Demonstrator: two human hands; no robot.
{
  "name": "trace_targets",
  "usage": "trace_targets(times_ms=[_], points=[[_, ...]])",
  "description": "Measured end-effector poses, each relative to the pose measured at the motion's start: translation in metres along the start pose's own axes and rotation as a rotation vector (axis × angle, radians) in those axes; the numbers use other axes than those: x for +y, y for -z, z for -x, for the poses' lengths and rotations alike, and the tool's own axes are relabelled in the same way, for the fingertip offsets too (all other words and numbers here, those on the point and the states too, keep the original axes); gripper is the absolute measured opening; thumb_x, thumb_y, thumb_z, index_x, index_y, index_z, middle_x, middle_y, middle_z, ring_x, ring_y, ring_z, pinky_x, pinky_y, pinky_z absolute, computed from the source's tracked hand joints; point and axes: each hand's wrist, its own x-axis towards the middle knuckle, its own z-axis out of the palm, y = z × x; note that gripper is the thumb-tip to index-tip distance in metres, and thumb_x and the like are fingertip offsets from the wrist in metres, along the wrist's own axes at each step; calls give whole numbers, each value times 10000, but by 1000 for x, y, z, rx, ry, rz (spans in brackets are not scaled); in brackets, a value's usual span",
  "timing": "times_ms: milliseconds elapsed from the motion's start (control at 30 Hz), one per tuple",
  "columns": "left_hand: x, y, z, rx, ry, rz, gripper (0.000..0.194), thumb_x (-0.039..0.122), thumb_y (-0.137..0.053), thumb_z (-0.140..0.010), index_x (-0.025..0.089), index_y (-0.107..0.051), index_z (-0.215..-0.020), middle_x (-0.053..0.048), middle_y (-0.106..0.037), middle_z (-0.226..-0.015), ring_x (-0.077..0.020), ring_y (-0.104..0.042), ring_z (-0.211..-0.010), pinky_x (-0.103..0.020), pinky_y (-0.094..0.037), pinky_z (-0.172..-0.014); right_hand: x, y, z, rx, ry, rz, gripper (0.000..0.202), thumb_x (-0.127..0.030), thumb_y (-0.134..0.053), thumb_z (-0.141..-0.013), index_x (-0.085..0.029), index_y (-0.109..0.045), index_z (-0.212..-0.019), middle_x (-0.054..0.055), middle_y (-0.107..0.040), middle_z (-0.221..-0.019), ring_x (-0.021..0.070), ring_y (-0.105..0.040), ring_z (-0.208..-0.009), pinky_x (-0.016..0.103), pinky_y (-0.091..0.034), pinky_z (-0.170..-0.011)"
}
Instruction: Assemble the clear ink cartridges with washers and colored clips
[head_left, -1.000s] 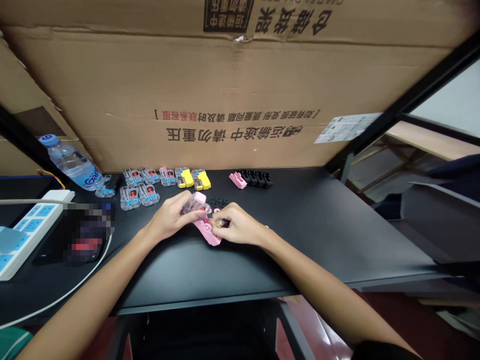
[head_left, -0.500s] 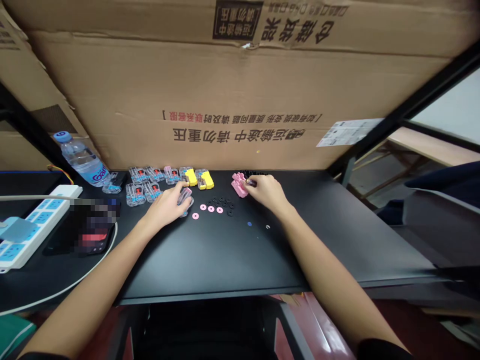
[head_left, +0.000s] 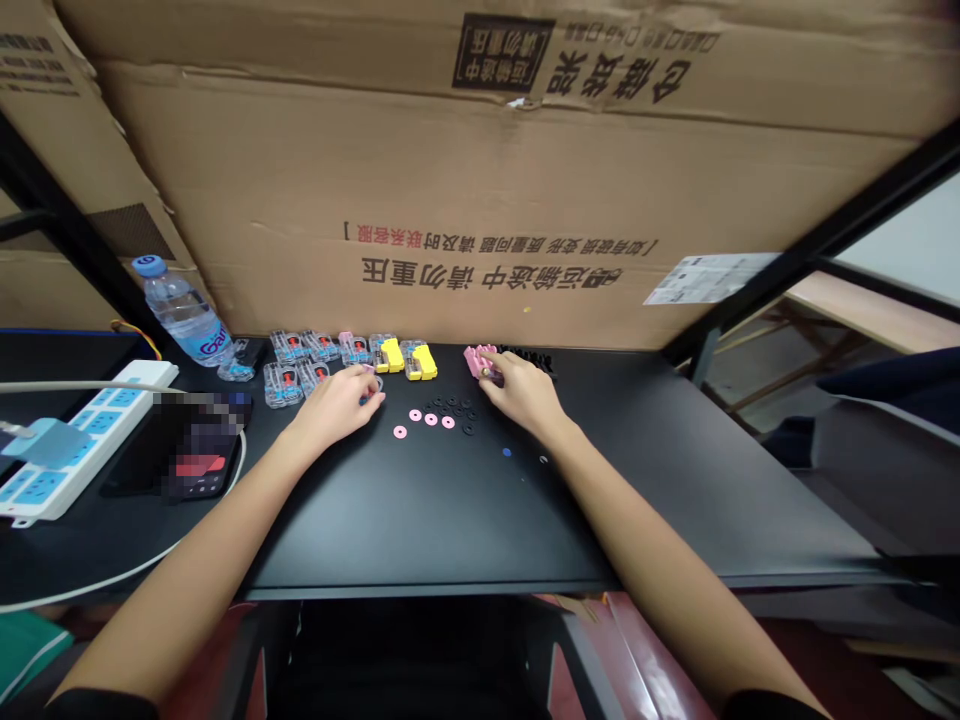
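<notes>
Centrally framed, your left hand (head_left: 341, 407) covers a clear case (head_left: 379, 384), grip unclear, while your right hand (head_left: 529, 392) clasps a dark rod (head_left: 492, 377).

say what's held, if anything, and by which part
Right hand: a dark rod, gripped near its gold end. Left hand: over a clear piece; hold can't be told.

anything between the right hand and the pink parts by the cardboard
Nothing visible: the right hand is at the pink parts; the pink rings lie to its left, nearer the person.
</notes>
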Motion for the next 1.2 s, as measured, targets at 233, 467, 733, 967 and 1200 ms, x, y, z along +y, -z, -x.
trace_targets(times_ms=[233, 467, 733, 967, 1200], points=[[1, 6, 0, 38, 36, -52, 251, 252, -578, -1037, 170, -783, -916, -102, -747, -993, -244, -715, -865, -367, -562, -804, -47, -6, -7, -79, 276, -3, 521, -384, -562, -1070, -265, -595, -1576, 127, -583, -1630, 327, -691, -1324, 407, -607, -971], [19, 11, 2, 56, -3, -103, 259, 279, -571, -1045, 196, -793, -940, -84, -751, -961, -252, -722, -915, -325, -531, -715, -90, -19, -43, -160, 86, 114, 661, -635, -615, -1013, -203, -613, -1513, 180, -771, -1296, 371, -774, -1116, 412, -576, -918], [17, 5, 2, 144, -166, -75, 249, 238, -630, -1031, 184, -739, -1248, -123, -737, -1234, -302, -680, -1125, -450, -545, -979, -82, 0, -31, -55, -4, 15, 450, -404, -655, -953, -202, -719, -1351, 155, -804, -1253, 352, -780, -1114, 414, -587, -924], [34, 4, 4, 204, -330, -58, 347, 263, -614, -1084, 216, -630, -1428, -119, -693, -1455, -325, -601, -1321, -475, -467, -1088, -88, 14, 15, -51, 292, -734, 400, -405, -691, -971, -213, -658, -1321, 104, -818, -1229, 257, -794, -1049, 388, -602, -961], [22, 5, 0, 305, -145, 78, 209, 309, -594, -1096, 182, -640, -1255, -112, -784, -1214, -280, -713, -1100, -402, -500, -940, -77, 10, 35, -164, 385, -625, 440, -290, -639, -988, -212, -679, -1420, 88, -851, -1152, 188, -772, -770, 315, -581, -799]])
